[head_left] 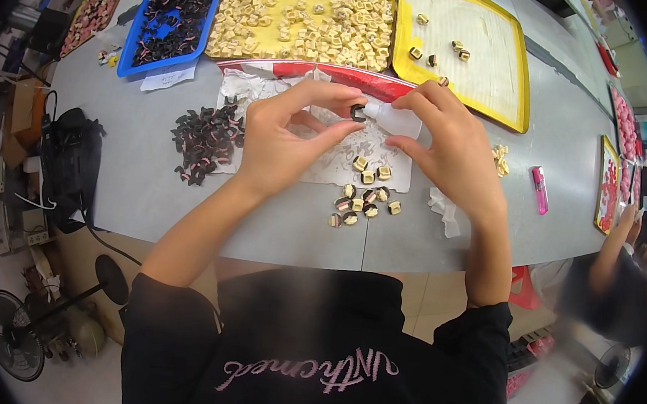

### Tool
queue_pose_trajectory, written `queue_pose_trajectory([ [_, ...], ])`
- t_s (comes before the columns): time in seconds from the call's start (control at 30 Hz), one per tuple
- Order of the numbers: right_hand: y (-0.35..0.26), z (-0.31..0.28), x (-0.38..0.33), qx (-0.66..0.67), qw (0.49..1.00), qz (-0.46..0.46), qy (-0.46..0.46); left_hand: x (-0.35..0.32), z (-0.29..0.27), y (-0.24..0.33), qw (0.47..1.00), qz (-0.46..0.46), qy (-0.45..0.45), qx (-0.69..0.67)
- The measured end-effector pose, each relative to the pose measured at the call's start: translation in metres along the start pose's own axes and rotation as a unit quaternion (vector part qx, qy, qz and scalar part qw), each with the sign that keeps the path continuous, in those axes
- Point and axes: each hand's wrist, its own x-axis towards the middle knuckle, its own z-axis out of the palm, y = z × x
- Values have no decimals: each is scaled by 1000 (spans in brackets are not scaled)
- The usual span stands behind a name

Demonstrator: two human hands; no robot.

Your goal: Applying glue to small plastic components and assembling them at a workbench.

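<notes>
We hold our two hands up over the middle of the grey worktop [148, 179]. Our left hand [279, 140] pinches a small dark C-shaped piece [358, 113] between thumb and pointer finger. Our right hand [451, 148] pinches a strip of clear tape [394, 119], which lies sideways with one end touching the piece. The piece sits right between both hands, at the fingertips. Below them lie small finished cream-and-dark parts [364, 194] on a white paper sheet [326, 168], and a pile of dark pieces [206, 139] sits toward the left edge.
</notes>
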Motion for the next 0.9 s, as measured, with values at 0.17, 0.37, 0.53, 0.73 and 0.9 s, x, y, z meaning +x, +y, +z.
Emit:
queue_pose_trajectory([
  [0.17,-13,6,-3,-64,998,9,-3,2,-9,-10,982,131,32,129],
  [0.37,-21,13,-5,-109,992,43,-37,7,-11,-7,985,83,116,93],
  [0.53,-2,-5,-2,52,997,27,-50,4,-14,-9,982,87,143,85],
  [0.73,25,-60,-11,402,898,67,167,1,-2,-2,990,74,65,105],
  [0.9,39,-27,2,540,821,88,160,-14,6,-7,987,77,-20,138],
])
